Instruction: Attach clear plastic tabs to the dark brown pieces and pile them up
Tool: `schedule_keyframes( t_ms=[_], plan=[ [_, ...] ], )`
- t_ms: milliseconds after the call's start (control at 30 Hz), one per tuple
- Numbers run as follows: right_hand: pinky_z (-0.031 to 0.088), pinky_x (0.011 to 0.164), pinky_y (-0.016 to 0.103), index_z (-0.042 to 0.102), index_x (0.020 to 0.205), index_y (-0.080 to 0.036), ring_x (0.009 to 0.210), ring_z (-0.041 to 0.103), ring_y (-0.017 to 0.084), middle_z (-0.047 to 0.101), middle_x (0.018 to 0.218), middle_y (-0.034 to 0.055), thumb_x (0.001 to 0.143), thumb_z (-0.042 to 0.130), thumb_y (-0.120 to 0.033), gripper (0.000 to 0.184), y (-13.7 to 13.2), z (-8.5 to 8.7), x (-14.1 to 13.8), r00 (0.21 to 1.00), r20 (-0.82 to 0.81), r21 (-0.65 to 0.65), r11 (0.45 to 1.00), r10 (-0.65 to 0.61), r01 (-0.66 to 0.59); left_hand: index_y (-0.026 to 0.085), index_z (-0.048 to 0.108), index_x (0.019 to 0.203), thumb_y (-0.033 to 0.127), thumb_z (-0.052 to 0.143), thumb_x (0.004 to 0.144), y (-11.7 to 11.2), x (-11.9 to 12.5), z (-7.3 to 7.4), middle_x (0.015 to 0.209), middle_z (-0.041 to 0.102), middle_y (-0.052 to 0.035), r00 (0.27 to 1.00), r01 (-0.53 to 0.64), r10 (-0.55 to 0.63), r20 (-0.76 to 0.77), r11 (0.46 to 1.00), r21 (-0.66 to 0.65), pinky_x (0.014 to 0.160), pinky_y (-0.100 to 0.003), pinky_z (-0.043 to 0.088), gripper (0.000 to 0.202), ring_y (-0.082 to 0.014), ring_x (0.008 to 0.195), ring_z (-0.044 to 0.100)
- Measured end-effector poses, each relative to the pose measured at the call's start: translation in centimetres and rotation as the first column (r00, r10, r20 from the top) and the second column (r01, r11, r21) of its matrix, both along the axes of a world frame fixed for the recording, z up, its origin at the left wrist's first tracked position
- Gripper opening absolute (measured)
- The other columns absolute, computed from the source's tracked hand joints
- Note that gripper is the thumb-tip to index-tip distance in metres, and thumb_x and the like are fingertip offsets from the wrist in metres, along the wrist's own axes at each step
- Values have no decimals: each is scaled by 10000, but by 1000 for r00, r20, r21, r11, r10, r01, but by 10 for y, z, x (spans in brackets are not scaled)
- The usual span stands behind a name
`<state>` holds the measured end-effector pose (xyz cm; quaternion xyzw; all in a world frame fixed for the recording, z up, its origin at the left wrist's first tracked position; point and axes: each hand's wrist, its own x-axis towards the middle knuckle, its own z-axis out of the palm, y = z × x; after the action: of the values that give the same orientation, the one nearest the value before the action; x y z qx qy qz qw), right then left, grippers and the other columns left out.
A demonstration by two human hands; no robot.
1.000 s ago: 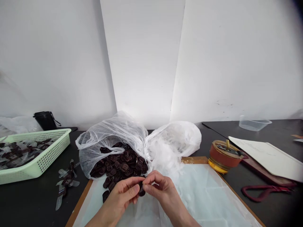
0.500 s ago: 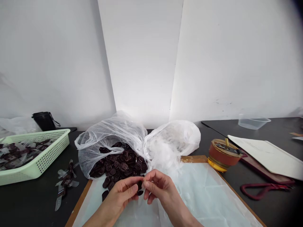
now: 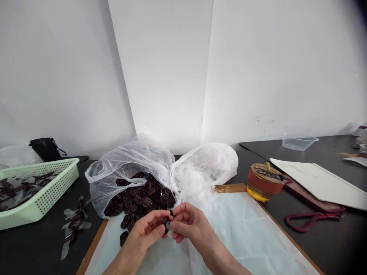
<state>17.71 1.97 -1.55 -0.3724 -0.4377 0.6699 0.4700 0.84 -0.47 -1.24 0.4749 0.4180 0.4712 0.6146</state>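
A left hand (image 3: 140, 225) and a right hand (image 3: 190, 223) close on a small dark brown buckle (image 3: 167, 224), thumbs and fingertips pinching it from either side, just above a pale plastic sheet (image 3: 243, 233) on a wooden board (image 3: 231, 188) at the front of a black desk (image 3: 34, 244). Fingers hide most of the piece; it appears to stand on edge, long axis roughly upright, though that is hard to confirm. Just behind, a heap of matching buckles (image 3: 143, 198) lies in an open clear plastic bag (image 3: 126, 156), with a few strays (image 3: 124, 237) on the sheet. The risk is a loosened pinch: the small, smooth piece could slip and drop among those strays. A pale green plastic basket (image 3: 57, 191) sits to the left.
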Motion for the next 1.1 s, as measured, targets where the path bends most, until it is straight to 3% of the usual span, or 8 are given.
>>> schedule_keyframes(
  t_ms=[100,333,667,900,1100],
  plan=[
    [457,405,207,540,774,-181,414,596,115,629,520,-70,549,809,-262,360,1,-3,0,1000,15,-8,1000,-1,2,242,765,1030,395,776,739,-1,0,0,1046,743,-71,998,-10,13,-64,999,38,783,-304,492,329,-230,908,613],
    [464,423,209,500,773,-191,411,588,105,627,508,-84,542,802,-253,386,-2,6,3,999,35,-38,999,40,-39,274,761,1067,331,712,811,-1,-5,1,1128,736,-48,975,79,-60,-213,993,83,943,-326,455,267,-274,1095,594],
    [477,474,233,517,784,-186,460,606,111,623,569,-70,573,823,-292,387,-3,-1,-1,999,-48,10,1000,12,-11,279,783,1030,290,743,780,3,-5,-2,1072,685,-61,975,61,-21,-222,983,174,856,-317,501,253,-264,1017,605],
    [478,479,226,522,788,-185,474,588,95,605,614,-69,653,745,-186,261,-6,3,0,1000,-17,108,994,-12,14,246,786,1045,422,688,820,1,-2,0,965,658,-75,983,71,-59,-173,995,68,774,-347,553,302,-251,887,628],
    [469,488,228,529,783,-185,499,577,97,592,627,-64,684,678,-123,189,-7,2,0,998,63,161,987,4,-14,208,802,924,431,754,749,-2,3,7,909,731,-68,992,-27,23,-122,999,-28,752,-328,550,288,-239,826,650]
  ],
)
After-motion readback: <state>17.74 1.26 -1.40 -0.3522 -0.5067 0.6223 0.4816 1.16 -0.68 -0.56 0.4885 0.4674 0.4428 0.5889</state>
